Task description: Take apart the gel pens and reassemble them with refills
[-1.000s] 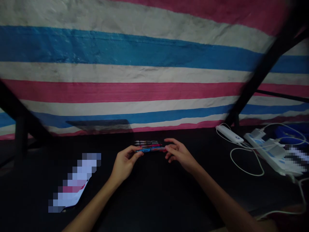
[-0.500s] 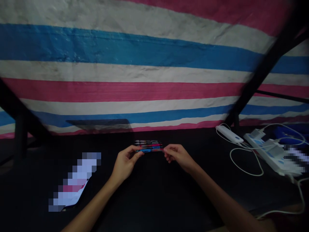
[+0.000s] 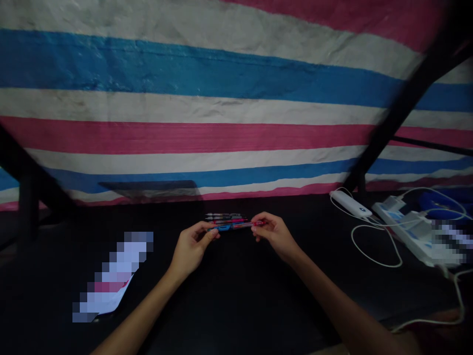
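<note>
My left hand (image 3: 192, 245) has its thumb and fingers closed on the blue end (image 3: 223, 228) of a pen. Opposite it, my right hand (image 3: 273, 234) pinches a red pen end (image 3: 260, 223) joined to a slim see-through barrel (image 3: 242, 226). The blue and red parts lie nearly in line between my hands; I cannot tell whether they are one pen or two. Just behind them, several more pens (image 3: 223, 216) rest side by side on the black table (image 3: 236, 296), partly hidden by my fingers.
A blurred-out white packet (image 3: 114, 276) lies at the left. On the right are a white power bank (image 3: 351, 203), a power strip (image 3: 406, 231) with plugs, looping white cables (image 3: 377, 261) and a blue item (image 3: 439, 202). Behind the table hangs a striped sheet (image 3: 236, 138) between dark posts.
My right hand has opened its grip slightly and shifted up a little, so the red pen end now shows between its fingers. The left hand keeps its hold on the blue part.
</note>
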Demonstrator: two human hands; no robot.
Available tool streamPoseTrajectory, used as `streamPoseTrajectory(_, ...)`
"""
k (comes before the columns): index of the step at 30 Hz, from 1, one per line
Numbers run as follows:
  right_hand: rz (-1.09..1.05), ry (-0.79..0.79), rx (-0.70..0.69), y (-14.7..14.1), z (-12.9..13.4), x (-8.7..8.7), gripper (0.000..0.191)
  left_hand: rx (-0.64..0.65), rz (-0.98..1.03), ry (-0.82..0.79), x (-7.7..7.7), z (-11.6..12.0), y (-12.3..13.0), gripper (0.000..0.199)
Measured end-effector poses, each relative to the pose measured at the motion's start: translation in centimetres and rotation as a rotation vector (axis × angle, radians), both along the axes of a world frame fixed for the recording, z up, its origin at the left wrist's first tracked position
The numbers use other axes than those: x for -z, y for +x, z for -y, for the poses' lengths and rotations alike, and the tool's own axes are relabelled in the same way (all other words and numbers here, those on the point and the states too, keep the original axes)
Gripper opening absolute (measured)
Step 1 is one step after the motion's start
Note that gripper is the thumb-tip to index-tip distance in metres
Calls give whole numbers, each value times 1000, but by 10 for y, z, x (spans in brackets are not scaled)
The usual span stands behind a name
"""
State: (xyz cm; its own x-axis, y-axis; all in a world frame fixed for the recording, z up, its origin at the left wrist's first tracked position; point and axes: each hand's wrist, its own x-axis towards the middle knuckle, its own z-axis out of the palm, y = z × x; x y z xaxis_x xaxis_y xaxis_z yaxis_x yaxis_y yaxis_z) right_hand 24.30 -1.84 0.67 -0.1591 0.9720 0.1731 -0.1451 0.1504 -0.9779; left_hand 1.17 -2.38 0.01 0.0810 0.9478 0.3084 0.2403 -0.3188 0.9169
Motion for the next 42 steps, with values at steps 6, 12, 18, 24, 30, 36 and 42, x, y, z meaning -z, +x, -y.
streamPoseTrajectory(6, -23, 15, 25, 2, -2, 2, 24, -38, -9, 8, -3, 0, -1, 22)
streamPoseTrajectory(12, -164, -82, 31, 6, -4, 0, 28, -56, 53, 10, -2, -2, -3, 21)
streamPoseTrajectory(18, -314, -188, 71, 13, -9, 0, 31, -77, 101, 4, -4, -3, -5, 24)
streamPoseTrajectory(24, -362, -178, 93, 15, -11, 1, 31, -101, 109, 2, -6, -3, -6, 26)
streamPoseTrajectory(30, -355, -183, 74, 13, -10, 0, 30, -77, 117, -7, -4, -3, -6, 24)
streamPoseTrajectory(36, -218, -155, -8, 5, -5, 3, 30, 9, 120, -34, 2, -2, -2, 20)
streamPoseTrajectory(42, -39, -119, -18, 1, -5, 9, 23, 53, 89, -56, 5, 0, -1, 17)
